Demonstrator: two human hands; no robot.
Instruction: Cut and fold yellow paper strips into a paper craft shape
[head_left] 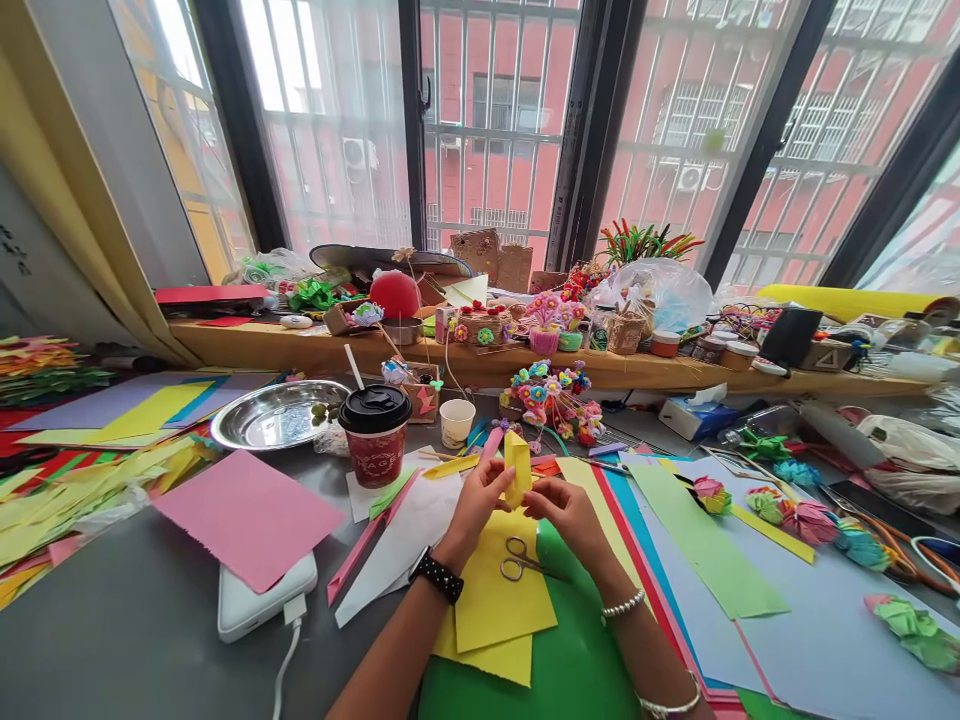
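Observation:
A folded strip of yellow paper (517, 462) stands upright between my two hands. My left hand (484, 497) pinches it from the left side, thumb near its middle. At its lower right edge, my right hand (564, 508) has thumb and finger closed on the paper. Below the hands lie yellow paper sheets (499, 610), partly overlapping on a green mat (592, 650). Small metal scissors (517, 560) rest on the top sheet, nearest my right wrist. White paper (405, 540) and a folded pink strip (364, 545) lie left of my left hand.
A lidded cup with a straw (373, 435), a paper cup (457, 424) and a metal tray (277, 415) stand behind. At left, pink paper (251, 515) covers part of a white power bank (262, 600). Coloured sheets (705, 540) and paper flowers (814, 522) lie right. Crafts crowd the windowsill (480, 365).

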